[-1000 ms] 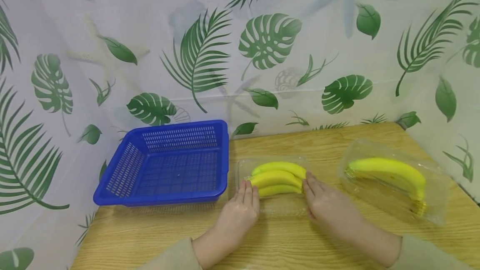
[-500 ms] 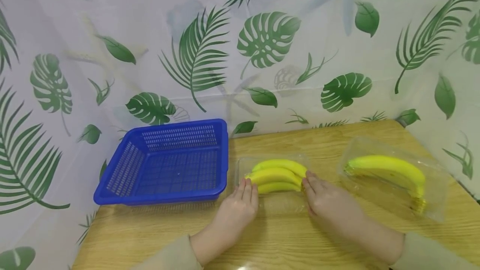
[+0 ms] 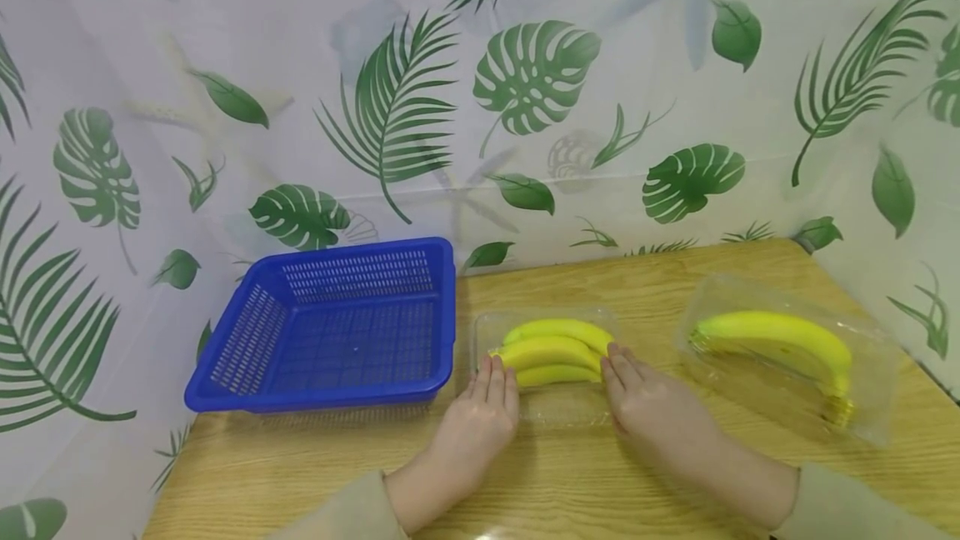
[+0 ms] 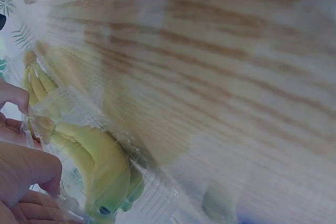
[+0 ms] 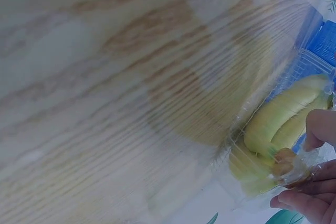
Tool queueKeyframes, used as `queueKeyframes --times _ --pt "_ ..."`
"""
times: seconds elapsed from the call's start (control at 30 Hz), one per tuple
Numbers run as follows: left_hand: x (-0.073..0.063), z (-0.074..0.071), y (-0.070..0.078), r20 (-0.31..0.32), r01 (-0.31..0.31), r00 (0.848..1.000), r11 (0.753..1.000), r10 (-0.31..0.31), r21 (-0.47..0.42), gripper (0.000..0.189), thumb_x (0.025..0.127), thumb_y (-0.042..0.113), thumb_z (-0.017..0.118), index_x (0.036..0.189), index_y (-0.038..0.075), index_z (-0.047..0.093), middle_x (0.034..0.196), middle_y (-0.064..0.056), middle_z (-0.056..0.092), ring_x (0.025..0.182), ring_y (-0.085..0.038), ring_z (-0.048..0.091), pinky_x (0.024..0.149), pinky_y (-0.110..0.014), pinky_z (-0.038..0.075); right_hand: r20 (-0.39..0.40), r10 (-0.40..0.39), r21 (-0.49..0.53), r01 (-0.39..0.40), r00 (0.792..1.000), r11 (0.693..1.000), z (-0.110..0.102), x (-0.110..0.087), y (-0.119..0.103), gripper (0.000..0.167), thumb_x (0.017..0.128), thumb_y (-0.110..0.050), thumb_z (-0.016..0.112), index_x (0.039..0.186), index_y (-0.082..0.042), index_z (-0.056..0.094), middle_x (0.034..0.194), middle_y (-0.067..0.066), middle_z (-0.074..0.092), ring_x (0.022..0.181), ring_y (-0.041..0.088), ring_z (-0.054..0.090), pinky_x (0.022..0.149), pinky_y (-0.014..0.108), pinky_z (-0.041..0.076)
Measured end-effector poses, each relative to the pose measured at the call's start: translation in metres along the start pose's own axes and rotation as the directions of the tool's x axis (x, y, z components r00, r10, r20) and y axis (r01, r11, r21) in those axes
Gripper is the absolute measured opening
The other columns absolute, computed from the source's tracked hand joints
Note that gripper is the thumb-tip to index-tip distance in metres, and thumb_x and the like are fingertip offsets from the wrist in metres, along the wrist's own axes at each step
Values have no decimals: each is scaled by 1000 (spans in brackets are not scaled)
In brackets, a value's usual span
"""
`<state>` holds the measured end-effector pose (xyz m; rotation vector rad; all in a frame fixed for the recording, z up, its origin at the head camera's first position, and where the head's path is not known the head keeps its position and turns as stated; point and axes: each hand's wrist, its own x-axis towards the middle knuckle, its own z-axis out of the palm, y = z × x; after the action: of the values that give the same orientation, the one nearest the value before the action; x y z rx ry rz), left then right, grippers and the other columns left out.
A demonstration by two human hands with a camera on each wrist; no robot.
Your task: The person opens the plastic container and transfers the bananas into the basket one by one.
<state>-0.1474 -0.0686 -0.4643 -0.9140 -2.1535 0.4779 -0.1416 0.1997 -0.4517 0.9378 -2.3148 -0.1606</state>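
Observation:
A clear plastic box (image 3: 564, 412) with a bunch of bananas (image 3: 553, 352) in it lies on the table, between both hands. My left hand (image 3: 478, 427) grips the box's left end. Thumb and fingers close on its clear edge in the left wrist view, beside the bananas (image 4: 105, 169). At the opposite end my right hand (image 3: 663, 411) pinches the plastic near the banana stem. Its thumb (image 5: 319, 127) and fingers lie on either side of the clear edge (image 5: 310, 160) in the right wrist view. Much of the palms is hidden in the head view.
To the left stands a blue plastic basket (image 3: 352, 400) with slotted walls. A second clear box (image 3: 738, 394) holding bananas (image 3: 776, 328) lies at the right of the wooden table (image 3: 570, 494). Behind the table hangs a white leaf-patterned cloth (image 3: 442, 123).
Both hands keep their hold at the two ends of the box. The view shifts slightly; otherwise the bananas, basket and second box stay where they were.

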Motion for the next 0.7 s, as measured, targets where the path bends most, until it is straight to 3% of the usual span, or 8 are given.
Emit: queueKeyframes --times 0.1,0.2,0.3,0.43,0.47,0.53,0.6,0.7 --pt "1 0 0 -6 6 1000 1000 -6 6 39 101 -8 45 114 5 79 115 -14 81 109 -21 80 88 -24 65 12 -5 -13 5 1000 1000 0 1 0 52 64 -5 86 111 15 74 114 31 76 99 39 80 82 41 68" --pt "2 1 1 -10 11 1000 1000 -11 8 42 102 -9 41 114 5 79 115 -14 81 108 -21 80 88 -24 65 14 -11 -12 11 1000 1000 1 0 0 47 68 -4 81 111 15 74 114 31 76 99 39 80 83 41 68" --pt "1 1 1 -15 14 1000 1000 -15 -13 45 102 -11 39 115 5 79 116 -14 81 109 -22 80 88 -25 65 -17 -15 -1 15 1000 1000 2 -1 1 32 90 -4 58 110 15 74 114 31 76 98 40 79 83 42 68" --pt "-1 -1 0 -40 23 999 999 -25 -49 33 96 -5 54 116 5 78 116 -13 81 108 -21 80 89 -26 66 -75 -17 26 19 997 999 2 -3 2 66 108 -12 14 109 15 74 111 32 76 97 41 80 81 43 68" --pt "-1 -2 -1 -50 26 998 998 -28 -56 30 94 -2 58 115 5 78 116 -13 81 107 -21 80 89 -27 66 -77 -15 35 17 997 999 1 -3 2 69 109 -15 12 109 15 74 112 31 76 97 41 80 81 43 68" --pt "-1 -2 -3 -73 26 997 998 -30 -55 28 93 1 60 114 5 79 114 -12 82 105 -20 81 87 -27 66 -80 -17 59 22 997 998 -1 -4 4 48 109 -13 35 110 14 74 113 31 76 98 40 79 81 43 68" --pt "-1 -1 -5 -89 18 996 998 -23 -58 27 94 1 59 112 5 79 112 -11 82 103 -20 81 86 -27 67 -61 -23 72 27 998 997 -4 -4 6 32 99 -13 62 112 14 74 114 31 76 99 40 79 81 42 68" --pt "0 -1 -8 -100 -5 995 999 0 -47 27 95 1 57 110 6 79 109 -11 83 100 -20 82 84 -27 67 -59 -41 82 46 997 996 -4 -6 9 34 93 -13 67 113 13 74 115 30 76 99 39 79 80 41 68"
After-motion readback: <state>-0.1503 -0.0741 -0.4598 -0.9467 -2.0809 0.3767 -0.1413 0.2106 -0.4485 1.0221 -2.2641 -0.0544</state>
